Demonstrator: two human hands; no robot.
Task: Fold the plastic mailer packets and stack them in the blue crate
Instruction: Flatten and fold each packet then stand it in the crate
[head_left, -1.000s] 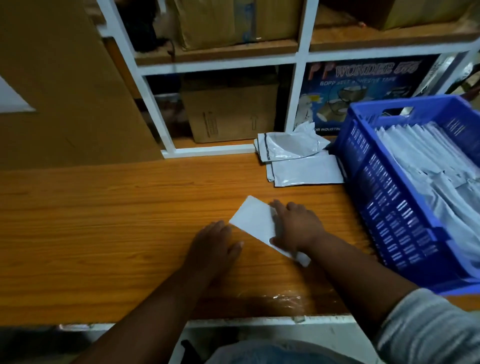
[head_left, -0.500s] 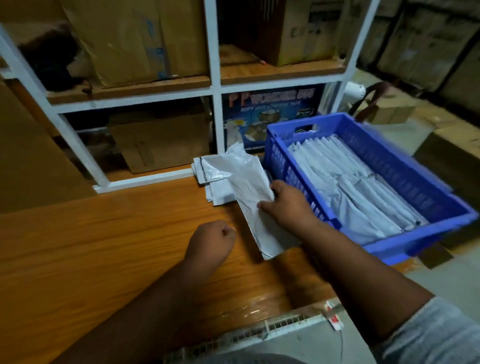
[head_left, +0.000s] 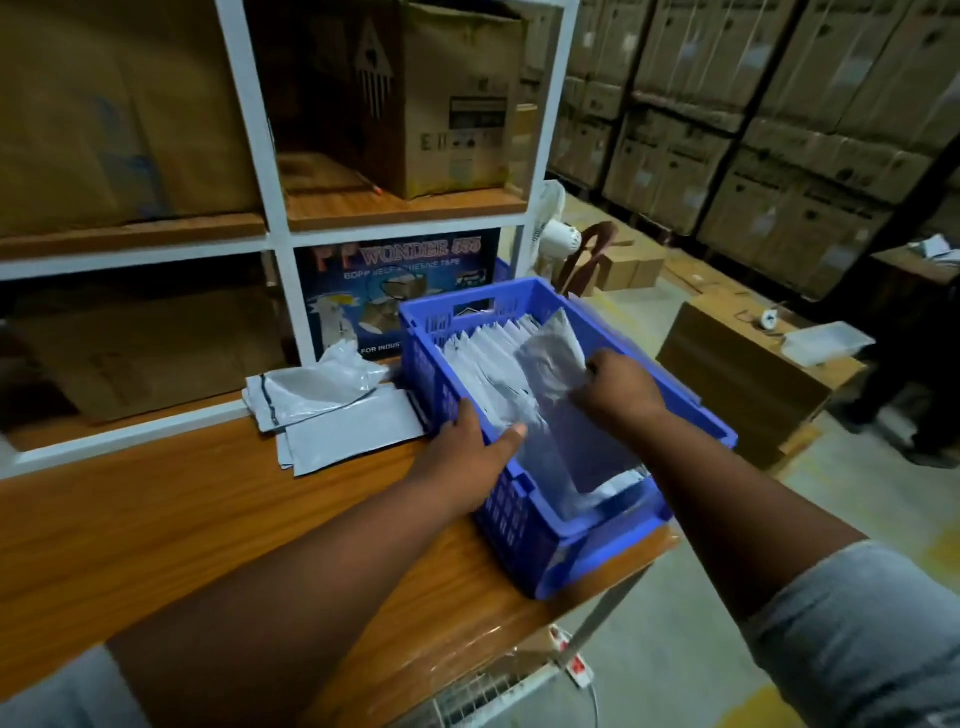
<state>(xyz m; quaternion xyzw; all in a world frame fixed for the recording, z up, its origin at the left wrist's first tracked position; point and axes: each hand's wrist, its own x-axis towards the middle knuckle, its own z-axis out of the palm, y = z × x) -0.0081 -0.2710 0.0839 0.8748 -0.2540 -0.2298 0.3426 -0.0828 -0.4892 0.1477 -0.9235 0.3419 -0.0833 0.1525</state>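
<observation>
Many stacked cartons (head_left: 727, 104) fill the right background; white shelving (head_left: 272, 208) stands behind the wooden table (head_left: 156, 519). The blue crate (head_left: 519, 519) sits at the table's right end, with unfolded mailers (head_left: 353, 431) just beside it. The left hand (head_left: 467, 447) clasps the crate's left wall; the right hand (head_left: 618, 389) pinches a folded mailer (head_left: 550, 358) inside.

A folded grey mailer (head_left: 553, 358) lies atop the packet row (head_left: 488, 364) in the blue crate (head_left: 519, 512); loose mailers (head_left: 337, 421) lie just left.

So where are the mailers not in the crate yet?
In the head view, the loose mailers lie on the wooden table, just left of the blue crate, against the white shelf frame.
</observation>
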